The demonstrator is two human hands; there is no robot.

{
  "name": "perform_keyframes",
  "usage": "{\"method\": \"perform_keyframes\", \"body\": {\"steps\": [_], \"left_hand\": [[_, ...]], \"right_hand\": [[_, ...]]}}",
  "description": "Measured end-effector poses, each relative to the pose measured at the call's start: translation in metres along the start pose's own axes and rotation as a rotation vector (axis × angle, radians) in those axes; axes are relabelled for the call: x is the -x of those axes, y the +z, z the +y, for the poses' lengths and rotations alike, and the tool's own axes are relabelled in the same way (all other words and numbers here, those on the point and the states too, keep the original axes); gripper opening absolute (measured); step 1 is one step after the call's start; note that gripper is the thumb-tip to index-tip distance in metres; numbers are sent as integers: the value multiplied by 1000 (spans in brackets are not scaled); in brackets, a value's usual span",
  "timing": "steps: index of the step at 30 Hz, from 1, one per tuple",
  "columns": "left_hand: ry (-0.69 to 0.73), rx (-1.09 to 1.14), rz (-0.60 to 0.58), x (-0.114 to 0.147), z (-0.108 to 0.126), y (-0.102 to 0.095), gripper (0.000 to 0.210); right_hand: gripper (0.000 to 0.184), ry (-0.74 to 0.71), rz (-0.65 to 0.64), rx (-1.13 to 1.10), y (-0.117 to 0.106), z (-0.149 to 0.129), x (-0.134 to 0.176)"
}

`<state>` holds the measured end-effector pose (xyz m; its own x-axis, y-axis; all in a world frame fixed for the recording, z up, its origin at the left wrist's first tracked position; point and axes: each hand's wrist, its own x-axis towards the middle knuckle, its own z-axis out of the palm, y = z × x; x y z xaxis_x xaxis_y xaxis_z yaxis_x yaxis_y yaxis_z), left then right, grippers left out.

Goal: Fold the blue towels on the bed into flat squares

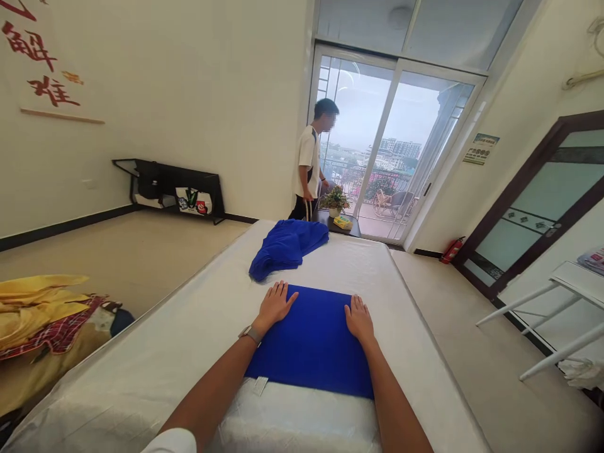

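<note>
The blue cloth lies flat on the bed before you, its tag at the near edge. Your hands, left and right, rest palm-down at its far corners, thumbs spread. Just beyond your left one, a rumpled blue heap takes up room on the bed. Past that, a plant and yellow packet share a dark tabletop, a person beside it. Clothes are piled to your left.

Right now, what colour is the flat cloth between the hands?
The flat cloth is plain deep blue, best seen in the head view.
</note>
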<state>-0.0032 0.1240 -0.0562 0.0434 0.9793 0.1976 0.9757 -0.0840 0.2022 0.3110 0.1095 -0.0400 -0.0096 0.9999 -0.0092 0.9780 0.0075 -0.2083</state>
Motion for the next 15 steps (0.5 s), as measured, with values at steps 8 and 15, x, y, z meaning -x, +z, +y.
{"method": "perform_keyframes", "body": {"steps": [8,15], "left_hand": [[-1,81,8,0,3,-3,86],[-1,92,2,0,1,-2,85]], "right_hand": [[67,5,-4,74,-6,-4,2],[65,-94,53,185,-18,-16,5]]}}
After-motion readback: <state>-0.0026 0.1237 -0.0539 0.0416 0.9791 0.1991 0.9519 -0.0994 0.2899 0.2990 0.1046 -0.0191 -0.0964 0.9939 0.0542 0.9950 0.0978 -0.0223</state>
